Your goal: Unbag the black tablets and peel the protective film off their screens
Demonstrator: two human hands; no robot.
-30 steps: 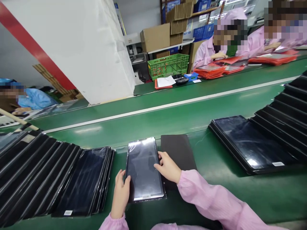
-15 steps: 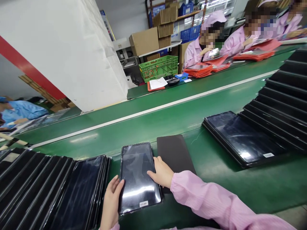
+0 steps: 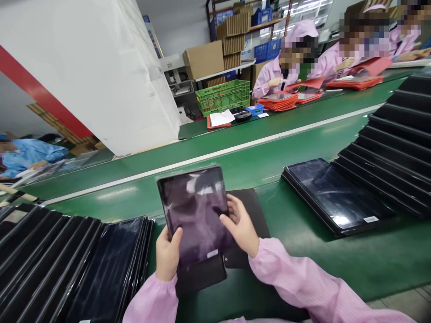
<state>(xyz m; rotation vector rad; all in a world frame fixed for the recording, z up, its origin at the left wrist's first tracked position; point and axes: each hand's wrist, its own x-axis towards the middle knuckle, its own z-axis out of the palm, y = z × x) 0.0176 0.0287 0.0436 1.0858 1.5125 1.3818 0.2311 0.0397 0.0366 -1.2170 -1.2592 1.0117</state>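
Plastic-wrapped tablet (image 3: 192,213) sits gripped between the left hand (image 3: 167,253) and right hand (image 3: 239,226). Its tilt above the black pad (image 3: 247,226) turns the screen upward (probably for checking).

Bare hands held up close together in front of the wearer: the left hand (image 3: 167,253) low, thumb lying upward, wrist dropped, and the right hand (image 3: 240,226) turned inward, its fingers (image 3: 235,207) curled and slightly spread. Both hands are closed in a grip. Forearms angle in from either side, in pink cuffed sleeves (image 3: 303,278), the right reaching farther out.
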